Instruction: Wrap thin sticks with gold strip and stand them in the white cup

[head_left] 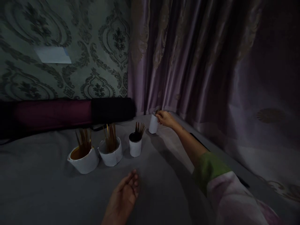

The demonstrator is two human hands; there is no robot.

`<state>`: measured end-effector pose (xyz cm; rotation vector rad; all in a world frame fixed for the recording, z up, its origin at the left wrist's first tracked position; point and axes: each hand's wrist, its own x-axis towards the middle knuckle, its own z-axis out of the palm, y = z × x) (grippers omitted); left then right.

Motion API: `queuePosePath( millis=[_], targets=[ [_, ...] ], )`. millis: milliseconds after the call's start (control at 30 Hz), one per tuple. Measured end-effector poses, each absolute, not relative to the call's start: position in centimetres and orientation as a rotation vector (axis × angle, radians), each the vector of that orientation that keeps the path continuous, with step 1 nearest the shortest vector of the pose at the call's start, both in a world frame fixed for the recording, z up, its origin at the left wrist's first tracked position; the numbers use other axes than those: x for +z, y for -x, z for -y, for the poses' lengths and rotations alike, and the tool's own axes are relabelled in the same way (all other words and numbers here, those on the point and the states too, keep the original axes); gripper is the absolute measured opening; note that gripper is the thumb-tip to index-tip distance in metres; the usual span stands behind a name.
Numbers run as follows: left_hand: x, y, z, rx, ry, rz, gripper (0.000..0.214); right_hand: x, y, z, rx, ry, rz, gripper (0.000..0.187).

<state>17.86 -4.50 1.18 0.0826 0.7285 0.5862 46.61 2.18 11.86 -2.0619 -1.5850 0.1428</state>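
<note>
My right hand point(165, 118) reaches far out and closes its fingers on the top of a small white cup point(153, 125) near the curtain. My left hand point(125, 195) rests flat on the grey cloth point(47, 187) in the foreground, fingers loosely stretched and holding nothing. Three more white cups stand in a row ahead of it: a wide one point(84, 159) at the left, a middle one point(111, 153), and a narrow one point(135, 144). Each of these three holds several thin brown sticks. Whether the far cup holds sticks is hidden by my fingers.
A long dark red and black bolster point(65, 114) lies along the patterned wall at the back. A mauve curtain point(211, 68) hangs at the right, down to the surface. A dark flat object point(199, 141) lies under my right forearm.
</note>
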Motion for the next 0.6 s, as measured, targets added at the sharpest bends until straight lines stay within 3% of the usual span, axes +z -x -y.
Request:
queuePosePath(
  millis=[600],
  targets=[
    [0.9,-18.1,4.6,0.537,-0.130,-0.745,0.013,9.1,-50.1,-9.6,0.248,2.076,1.210,0.025]
  ],
)
